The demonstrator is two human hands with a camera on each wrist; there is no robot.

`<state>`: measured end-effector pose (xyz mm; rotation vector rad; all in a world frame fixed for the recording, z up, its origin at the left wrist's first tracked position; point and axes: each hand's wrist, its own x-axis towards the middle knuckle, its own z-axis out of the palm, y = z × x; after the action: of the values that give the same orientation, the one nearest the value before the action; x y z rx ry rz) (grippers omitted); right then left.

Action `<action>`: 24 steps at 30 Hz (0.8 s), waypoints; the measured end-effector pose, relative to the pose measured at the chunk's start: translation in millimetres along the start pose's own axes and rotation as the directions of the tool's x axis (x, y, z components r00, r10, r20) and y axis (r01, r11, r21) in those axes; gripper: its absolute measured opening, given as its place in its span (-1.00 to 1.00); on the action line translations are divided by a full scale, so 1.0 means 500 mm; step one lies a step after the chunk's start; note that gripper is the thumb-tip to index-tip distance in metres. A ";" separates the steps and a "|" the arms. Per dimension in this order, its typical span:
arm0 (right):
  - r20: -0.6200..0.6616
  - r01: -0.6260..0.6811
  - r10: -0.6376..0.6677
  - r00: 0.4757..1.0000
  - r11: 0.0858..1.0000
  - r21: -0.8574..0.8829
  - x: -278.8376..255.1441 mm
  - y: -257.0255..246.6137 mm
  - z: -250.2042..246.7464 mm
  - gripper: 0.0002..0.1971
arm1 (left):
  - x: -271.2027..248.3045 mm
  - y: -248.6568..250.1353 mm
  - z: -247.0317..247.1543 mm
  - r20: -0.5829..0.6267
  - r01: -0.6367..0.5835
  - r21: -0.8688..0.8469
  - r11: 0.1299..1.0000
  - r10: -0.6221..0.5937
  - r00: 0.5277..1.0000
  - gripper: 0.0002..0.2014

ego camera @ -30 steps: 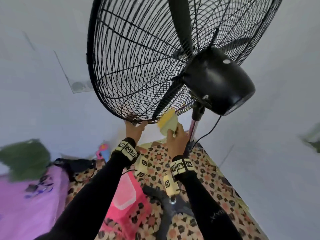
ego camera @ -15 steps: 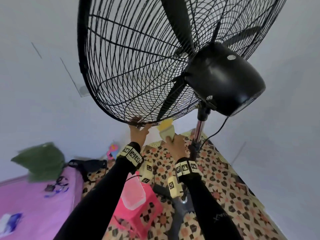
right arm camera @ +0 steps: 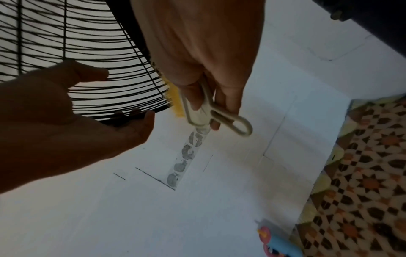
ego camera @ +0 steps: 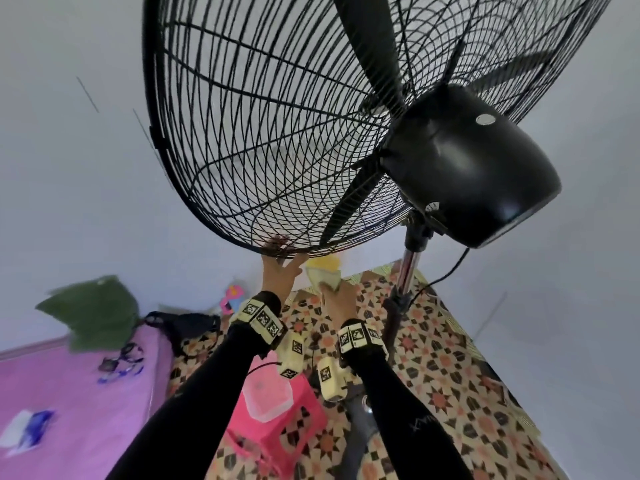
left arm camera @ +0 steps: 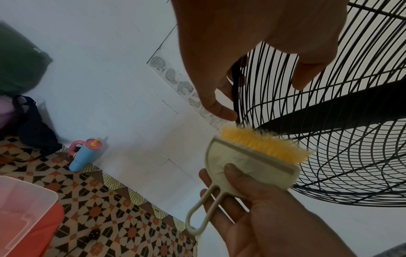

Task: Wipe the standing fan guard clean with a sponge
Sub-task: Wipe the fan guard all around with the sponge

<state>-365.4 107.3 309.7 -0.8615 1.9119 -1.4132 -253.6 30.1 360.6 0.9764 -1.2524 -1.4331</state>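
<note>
The black wire fan guard (ego camera: 277,133) fills the upper head view, with the blades inside it. My left hand (ego camera: 280,268) grips the guard's bottom rim (right arm camera: 131,120), fingers curled over the rim and thumb on the wires. My right hand (ego camera: 337,296) holds a cream brush with yellow bristles (left arm camera: 252,163) rather than a sponge. In the left wrist view its bristles touch the wires just right of my left hand (left arm camera: 241,52). The brush's looped handle (right arm camera: 219,116) sticks out below my right hand (right arm camera: 208,52).
The black motor housing (ego camera: 467,161) and chrome pole (ego camera: 407,271) stand right of my hands, with a cable hanging off. A pink stool (ego camera: 277,434) carrying a clear container (ego camera: 266,396) is below my arms. A blue bottle (left arm camera: 85,154) stands by the wall; a purple bed (ego camera: 69,393) lies left.
The brush has slid down the guard to its bottom rim, closer to my left hand. My left hand keeps its hold on the rim. The head view has shifted.
</note>
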 end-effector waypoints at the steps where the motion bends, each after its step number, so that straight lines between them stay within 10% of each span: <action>1: -0.046 -0.009 0.010 0.999 1.000 0.019 -0.008 0.012 0.006 -0.72 | -0.003 0.003 0.001 0.003 0.002 0.001 1.000 -0.002 1.000 -0.31; 9: -0.069 -0.052 0.052 0.996 0.999 0.005 -0.020 0.031 0.047 -0.69 | -0.014 0.012 0.003 -0.018 0.013 0.019 1.000 -0.013 1.000 -0.33; 17: -0.236 0.222 -0.215 0.948 0.975 0.003 -0.081 0.047 0.019 -0.61 | -0.003 0.004 0.005 -0.018 -0.026 0.022 0.999 0.026 0.999 -0.38; 24: -0.036 -0.015 0.009 0.999 0.988 -0.153 -0.015 0.013 0.015 -0.73 | -0.008 -0.003 0.005 -0.037 -0.031 0.024 0.999 0.032 0.999 -0.41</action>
<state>-356.0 110.2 302.0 -0.9001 2.0699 -1.2950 -255.3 34.4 359.6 0.9905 -1.2547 -1.3723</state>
